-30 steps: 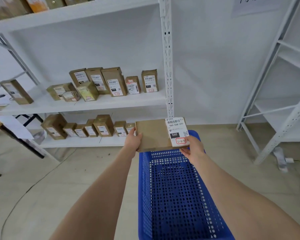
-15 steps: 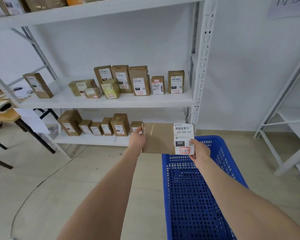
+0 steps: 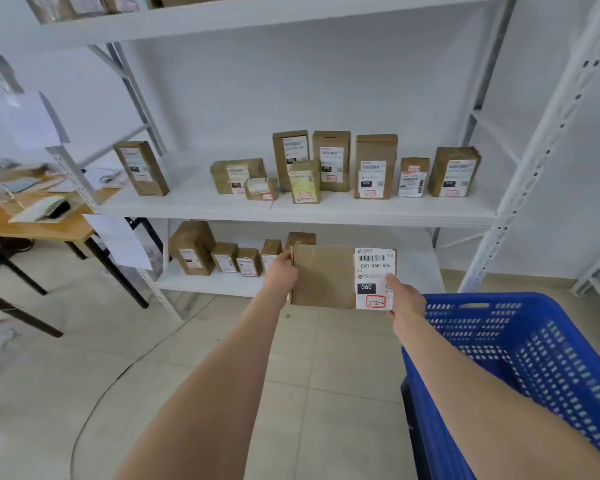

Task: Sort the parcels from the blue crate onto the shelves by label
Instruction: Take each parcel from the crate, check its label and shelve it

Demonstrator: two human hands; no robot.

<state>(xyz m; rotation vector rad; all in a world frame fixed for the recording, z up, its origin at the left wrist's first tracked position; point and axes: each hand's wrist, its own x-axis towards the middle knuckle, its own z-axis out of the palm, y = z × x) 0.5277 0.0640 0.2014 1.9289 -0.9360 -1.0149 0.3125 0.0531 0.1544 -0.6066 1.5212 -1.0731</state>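
In front of the lower shelf (image 3: 201,284), held up between both hands with its face to the camera, is the parcel (image 3: 323,277), a flat brown box whose white label (image 3: 374,278) reads 060 and carries a hand-written 3-3-2 in a red frame. The step in hand looks to be reading that label (the parcel is out of the crate and not yet on any shelf). The next move, I judge, calls for matching the code to a bay, then carrying the parcel there and setting it down without knocking its neighbours. The left hand (image 3: 281,275) grips the parcel's left edge, its fingers out of sight behind it. The right hand (image 3: 406,299) pinches the lower right corner, thumb pressed on the label. The crate (image 3: 534,341) stands just right of the arms; no parcels show in the part that is visible. Other boxes (image 3: 222,258) line the lower shelf, with more on the middle shelf (image 3: 361,211).
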